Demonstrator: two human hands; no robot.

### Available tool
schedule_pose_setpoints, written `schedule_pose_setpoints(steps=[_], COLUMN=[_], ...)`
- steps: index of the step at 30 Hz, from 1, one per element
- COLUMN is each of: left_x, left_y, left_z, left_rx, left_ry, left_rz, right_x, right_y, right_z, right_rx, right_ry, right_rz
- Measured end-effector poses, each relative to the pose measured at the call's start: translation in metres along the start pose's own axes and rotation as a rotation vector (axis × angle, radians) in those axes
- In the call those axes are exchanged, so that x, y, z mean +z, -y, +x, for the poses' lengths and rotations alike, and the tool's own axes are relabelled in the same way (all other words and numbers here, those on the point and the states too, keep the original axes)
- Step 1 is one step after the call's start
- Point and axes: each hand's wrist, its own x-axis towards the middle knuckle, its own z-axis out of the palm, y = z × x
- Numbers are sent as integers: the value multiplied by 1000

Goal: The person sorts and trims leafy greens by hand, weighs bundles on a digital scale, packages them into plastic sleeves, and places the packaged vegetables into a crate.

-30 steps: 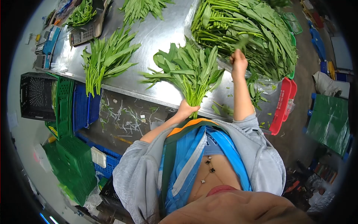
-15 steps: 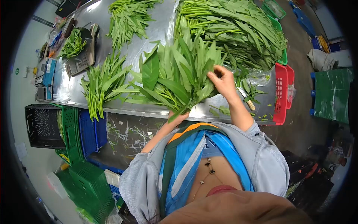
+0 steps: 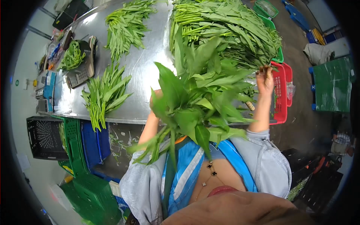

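My left hand point(image 3: 156, 101) is closed on a large leafy bunch of greens point(image 3: 195, 105), which is raised towards my chest, its leaves blurred and hiding most of the fingers. Over the red crate's near corner, my right hand point(image 3: 265, 79) is off the bunch, its fingers bent around something I cannot make out, beside the big pile of greens point(image 3: 228, 30). Smaller bunches lie on the metal table, one at the left edge point(image 3: 103, 97) and one farther back point(image 3: 126, 30). A knife handle point(image 3: 250, 105) shows right of the raised bunch.
A scale point(image 3: 80, 71) with greens on it stands at the table's left. The red crate point(image 3: 285, 86) is at the right edge, with a green crate point(image 3: 279, 54) behind it. Black, green and blue crates point(image 3: 47, 137) are below left. A person point(image 3: 342, 142) is partly visible far right.
The held bunch has come up and nearer, its leaves now spread over my chest. My right hand has left the leaves and moved right to the pile's edge. The view has shifted.
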Motion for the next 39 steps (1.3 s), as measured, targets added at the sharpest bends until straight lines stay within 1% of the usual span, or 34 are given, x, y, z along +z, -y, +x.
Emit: schedule_pose_setpoints(steps=[2, 3, 4, 5, 6, 7, 8, 10, 11, 12, 13, 14, 15, 17, 18, 20, 21, 22, 24, 26, 28, 30, 31, 33, 34, 36, 39], left_x=[-19, -27, -33, -38, -31, -17, -8, -8, -9, -8, -34, -37, -33, -21, -18, -14, -14, -15, -17, -21, -28, -38, -38, -41, -44, -53, -74], left_y=[3, 4, 3, -3, 10, 34, 50, 52, 51, 49, -3, -11, -4, 12, 18, 26, 26, 27, 28, 28, 25, 19, 29, 41, 42, 42, 42], left_z=[8, 11, 14, 18, 15, 7, 2, 1, -1, -2, 22, 21, 15, 7, 3, -4, -6, -6, -6, -9, -11, -13, -15, -26, -30, -32, -27], left_rx=[12, 200, 392, 381, 391, 261, 131, 114, -5, -127, 274, 313, 279, 173, 145, 116, 108, 104, 95, 81, 60, 94, 271, 245, 216, 164, 82], left_ry=[8, -95, -202, -213, -211, -146, -79, -82, -62, -39, -209, -225, -194, -158, -152, -151, -158, -161, -170, -183, -209, -258, -307, -247, -235, -218, -186], left_rz=[13, 169, 323, 307, 306, 188, 72, 51, -100, -250, 244, 279, 223, 98, 66, 32, 28, 18, 3, -21, -69, -78, 152, 202, 192, 163, 117], right_x=[-19, -23, -33, -36, -39, -54, -46, -17, -15, 6, 20, 33, 47, 69, 67, 60, 50, 42, 44, 43, 35, 36, 35, 30, 29, 35, 48], right_y=[26, 23, 20, 17, 13, 4, 4, -6, -13, -13, -13, -11, -9, -4, -2, 3, -4, -5, -4, -4, -11, -21, -25, -33, -37, -42, -47], right_z=[-1, -12, -20, -32, -40, -39, -45, -67, -69, -79, -86, -92, -97, -104, -104, -102, -101, -101, -109, -108, -105, -106, -105, -101, -100, -103, -107], right_rx=[14, -54, -12, -60, -109, -82, -84, -44, -101, -112, -123, -136, -138, -398, -395, -455, -393, -384, -288, -184, -189, -302, -309, -307, -311, -256, -233], right_ry=[94, 181, 205, 161, 110, 19, 7, 38, 158, 236, 256, 276, 261, 301, 302, 408, 361, 391, 220, 155, 208, 346, 367, 390, 424, 425, 458], right_rz=[-826, -1022, -1191, -1354, -1516, -1418, -1414, -1146, -1078, -1030, -992, -955, -957, -1038, -1038, -1588, -1586, -1582, -1610, -1683, -1673, -1495, -1517, -1547, -1532, -1552, -1565])
